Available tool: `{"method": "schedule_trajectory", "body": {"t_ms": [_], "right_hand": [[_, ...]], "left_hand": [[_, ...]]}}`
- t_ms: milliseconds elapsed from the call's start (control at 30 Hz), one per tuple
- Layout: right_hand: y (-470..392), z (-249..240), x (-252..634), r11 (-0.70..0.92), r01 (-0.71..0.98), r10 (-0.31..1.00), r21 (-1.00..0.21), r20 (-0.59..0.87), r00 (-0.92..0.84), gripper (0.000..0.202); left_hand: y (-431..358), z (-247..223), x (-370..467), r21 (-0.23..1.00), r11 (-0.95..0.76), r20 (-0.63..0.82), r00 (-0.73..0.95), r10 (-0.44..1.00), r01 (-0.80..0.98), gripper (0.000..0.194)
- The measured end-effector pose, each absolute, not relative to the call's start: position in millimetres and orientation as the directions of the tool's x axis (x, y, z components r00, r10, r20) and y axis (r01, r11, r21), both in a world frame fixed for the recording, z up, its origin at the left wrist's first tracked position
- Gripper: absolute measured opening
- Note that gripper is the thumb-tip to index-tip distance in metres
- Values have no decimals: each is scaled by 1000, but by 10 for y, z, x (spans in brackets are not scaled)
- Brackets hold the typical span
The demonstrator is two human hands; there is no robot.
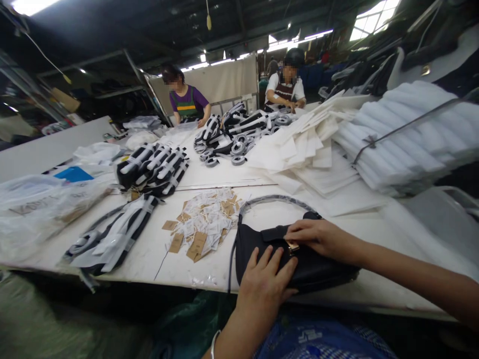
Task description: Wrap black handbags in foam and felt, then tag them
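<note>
A black handbag (pixel 318 271) lies at the table's near edge, its wrapped handle (pixel 277 198) arching away from me. My left hand (pixel 264 276) rests on the front of the bag with fingers spread, holding nothing. At the bag's flap, the bent fingers of my right hand (pixel 324 239) close on a gold clasp (pixel 293 247), partly covering it. Left of the bag is a loose pile of brown and white hang tags (pixel 204 227) with strings.
Another bag wrapped in white sheeting (pixel 114 237) lies left, with several wrapped bags (pixel 153 167) behind it. White foam sheets (pixel 310 144) and a tied foam bundle (pixel 411 134) crowd the right. Two people, one in a purple top (pixel 189 102), work across the table (pixel 217 174).
</note>
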State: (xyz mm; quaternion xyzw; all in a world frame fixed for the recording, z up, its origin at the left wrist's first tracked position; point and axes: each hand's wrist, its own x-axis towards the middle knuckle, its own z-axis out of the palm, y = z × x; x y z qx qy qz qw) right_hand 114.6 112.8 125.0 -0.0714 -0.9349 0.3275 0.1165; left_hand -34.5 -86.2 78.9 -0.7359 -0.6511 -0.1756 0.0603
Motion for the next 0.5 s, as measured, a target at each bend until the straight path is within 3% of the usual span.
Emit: {"method": "schedule_trajectory", "body": {"t_ms": [100,267,500], "right_hand": [[992,1119,1287,785,51,182,-618,151,-972,41],[876,1014,1349,805,86,233,-587,179,-956,42],[833,1036,1349,823,124,251,-554,161,-954,43]], "left_hand": [[-863,794,-323,175,-157,369,83,926,972,63],[-918,795,-231,299,-174,494,4,870,938,29],[-951,817,-88,150,-229,496,127,859,962,33]]}}
